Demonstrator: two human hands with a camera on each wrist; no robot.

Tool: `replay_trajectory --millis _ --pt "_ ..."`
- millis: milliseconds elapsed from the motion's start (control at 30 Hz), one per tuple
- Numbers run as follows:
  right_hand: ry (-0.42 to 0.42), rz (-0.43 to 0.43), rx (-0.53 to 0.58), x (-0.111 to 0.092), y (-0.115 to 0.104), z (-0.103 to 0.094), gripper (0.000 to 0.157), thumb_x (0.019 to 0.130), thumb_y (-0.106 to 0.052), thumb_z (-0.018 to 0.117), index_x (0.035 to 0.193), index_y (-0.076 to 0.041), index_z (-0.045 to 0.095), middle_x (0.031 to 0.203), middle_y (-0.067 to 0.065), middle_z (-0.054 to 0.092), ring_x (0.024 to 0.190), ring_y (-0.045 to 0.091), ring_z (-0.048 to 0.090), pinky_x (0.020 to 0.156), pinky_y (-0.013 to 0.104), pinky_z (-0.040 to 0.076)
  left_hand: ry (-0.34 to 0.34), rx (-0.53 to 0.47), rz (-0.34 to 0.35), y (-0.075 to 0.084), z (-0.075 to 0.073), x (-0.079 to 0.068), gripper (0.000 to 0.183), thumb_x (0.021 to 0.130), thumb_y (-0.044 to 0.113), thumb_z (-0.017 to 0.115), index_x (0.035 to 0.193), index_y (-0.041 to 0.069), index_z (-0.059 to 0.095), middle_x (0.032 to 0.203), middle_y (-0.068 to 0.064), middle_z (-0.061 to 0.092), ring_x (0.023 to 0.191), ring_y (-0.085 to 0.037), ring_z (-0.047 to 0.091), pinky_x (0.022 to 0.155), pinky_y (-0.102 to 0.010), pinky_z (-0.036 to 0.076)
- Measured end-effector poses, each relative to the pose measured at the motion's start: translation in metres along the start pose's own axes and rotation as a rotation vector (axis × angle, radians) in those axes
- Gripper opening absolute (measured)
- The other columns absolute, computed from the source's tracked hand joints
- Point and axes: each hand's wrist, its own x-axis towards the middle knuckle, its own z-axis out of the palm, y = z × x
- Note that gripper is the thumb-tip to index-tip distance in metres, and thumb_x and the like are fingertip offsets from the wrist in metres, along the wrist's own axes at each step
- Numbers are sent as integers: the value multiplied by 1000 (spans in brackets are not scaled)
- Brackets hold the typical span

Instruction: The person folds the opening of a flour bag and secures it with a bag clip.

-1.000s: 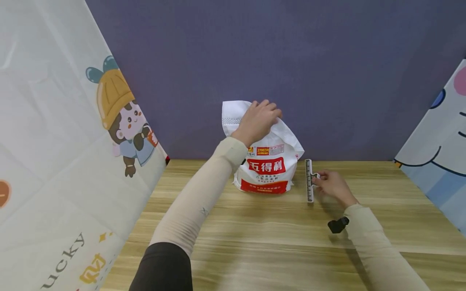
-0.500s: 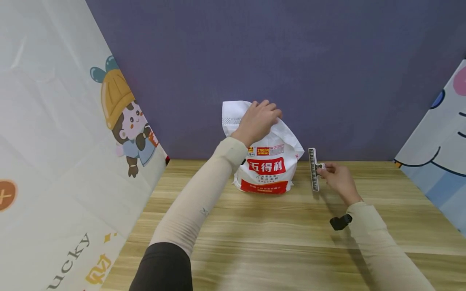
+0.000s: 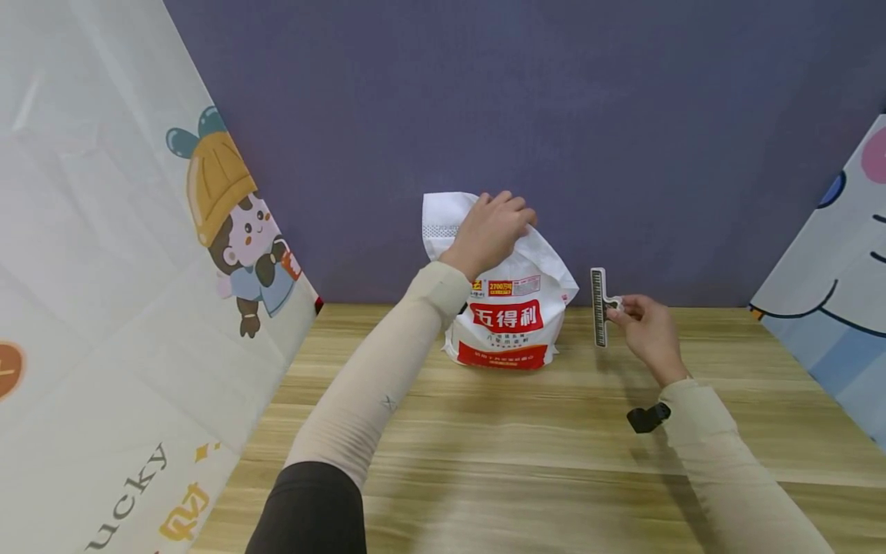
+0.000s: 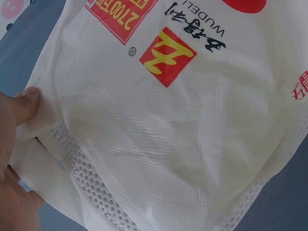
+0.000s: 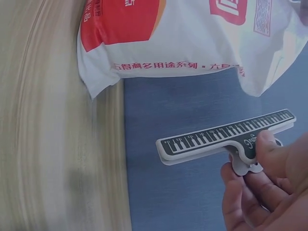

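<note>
A white woven flour bag (image 3: 508, 338) with red labels stands upright at the back of the table. My left hand (image 3: 490, 231) grips its folded top edge; in the left wrist view the thumb (image 4: 30, 103) presses on the white fabric. To the bag's right, my right hand (image 3: 647, 331) pinches a long clip (image 3: 599, 308) by its handles, above the tabletop. The right wrist view shows the clip's black face with a white piano-key print (image 5: 226, 134), and the thumb on the upper handle with fingers beneath. The clip is apart from the bag.
The wood-grain table (image 3: 526, 477) meets a dark blue-grey panel (image 3: 526, 115) right behind the bag. A white printed sheet (image 3: 90, 269) with a cartoon figure rises on the left, and a blue-and-white printed sheet (image 3: 844, 308) on the right.
My right hand has lifted the clip up and slightly to the right, off toward the back panel. The left hand and the bag have stayed in place.
</note>
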Motion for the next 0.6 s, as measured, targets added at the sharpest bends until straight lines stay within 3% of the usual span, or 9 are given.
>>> replay_trajectory --millis 233,600 --pt "25 -26 -2 1 -6 -2 41 101 -24 65 127 7 63 113 27 70 97 28 63 66 11 41 -10 2 -2 0 1 0 25 105 28 57 127 27 70 125 8 69 116 -15 59 95 -34 46" --pt "92 -64 -20 2 -15 -5 30 100 -22 67 118 2 68 103 20 71 76 0 52 61 15 41 -2 -2 0 -1 1 1 25 105 27 58 126 27 71 126 8 69 118 -15 59 96 -35 46"
